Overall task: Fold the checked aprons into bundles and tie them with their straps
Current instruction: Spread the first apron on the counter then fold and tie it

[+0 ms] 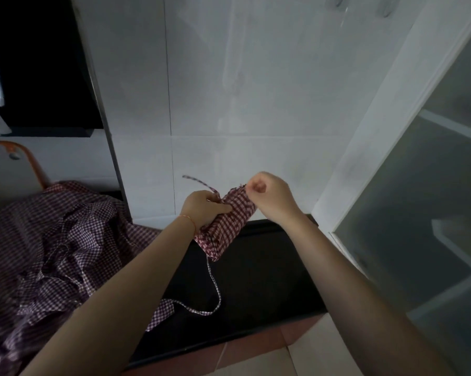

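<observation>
A red-and-white checked apron folded into a narrow bundle (224,223) is held up in front of the white tiled wall. My left hand (204,208) grips the bundle's left side, fingers curled round it. My right hand (268,195) is curled at the bundle's upper end and pinches its top edge or strap end. One thin checked strap (199,181) sticks up and left from between my hands. Another strap (214,286) hangs down from the bundle and loops toward the heap below.
A heap of several loose checked aprons (52,240) lies at the lower left, beside an orange chair frame (30,158). A black ledge (256,280) runs below my hands. A frosted glass door (432,185) stands on the right. Reddish floor tiles (250,346) show at the bottom.
</observation>
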